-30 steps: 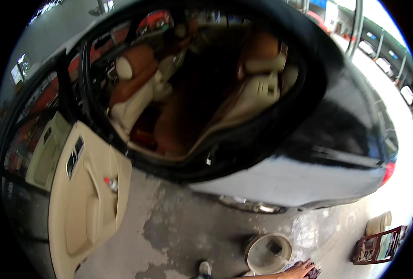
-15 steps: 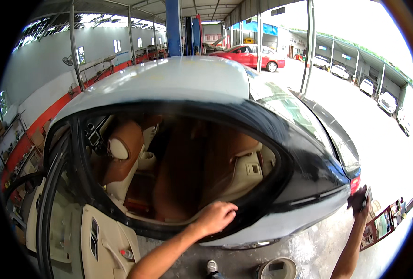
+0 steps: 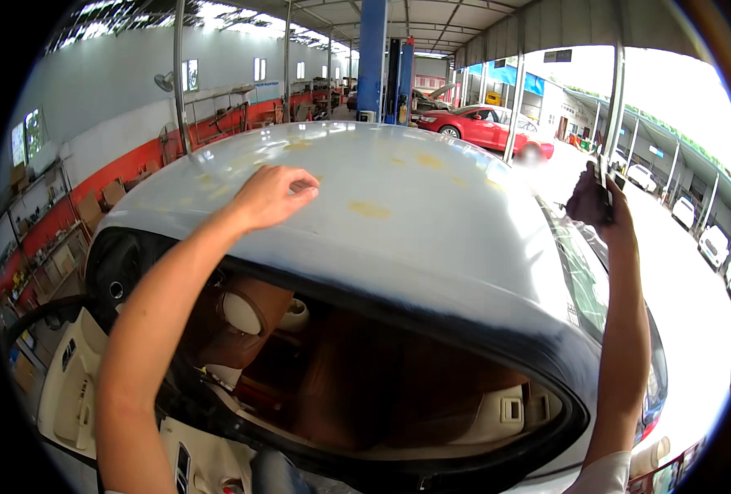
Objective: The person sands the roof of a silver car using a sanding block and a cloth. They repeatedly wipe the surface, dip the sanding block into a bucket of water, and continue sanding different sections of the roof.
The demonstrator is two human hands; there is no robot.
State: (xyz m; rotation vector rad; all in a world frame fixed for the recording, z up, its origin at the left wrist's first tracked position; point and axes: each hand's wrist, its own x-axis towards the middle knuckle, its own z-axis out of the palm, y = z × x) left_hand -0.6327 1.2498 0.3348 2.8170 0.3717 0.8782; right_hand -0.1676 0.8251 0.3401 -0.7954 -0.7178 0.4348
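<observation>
My left hand [image 3: 280,196] is over the pale grey car roof [image 3: 456,239], fingers loosely bent with nothing visible in them; whether it touches the paint is unclear. Yellowish patches [image 3: 369,209] mark the roof. My right hand [image 3: 617,212] is raised at the roof's right, beside the rear window [image 3: 583,272], gripping a dark crumpled cloth-like item [image 3: 584,194]. Below the roof, the open side of the car shows a tan and cream seat headrest [image 3: 245,311]. A cream door panel [image 3: 77,387] stands open at the left.
Cluttered shelves [image 3: 40,263] line the red-and-white wall at the left. A blue post [image 3: 373,58] rises beyond the roof, and a red car [image 3: 481,128] is behind it to the right. Metal columns [image 3: 616,90] stand along the bright yard, where white cars [image 3: 713,245] are parked.
The view has tilted up toward the roof. Both hands have risen, the left from the door opening to over the roof, the right with the dark item to beside the rear window.
</observation>
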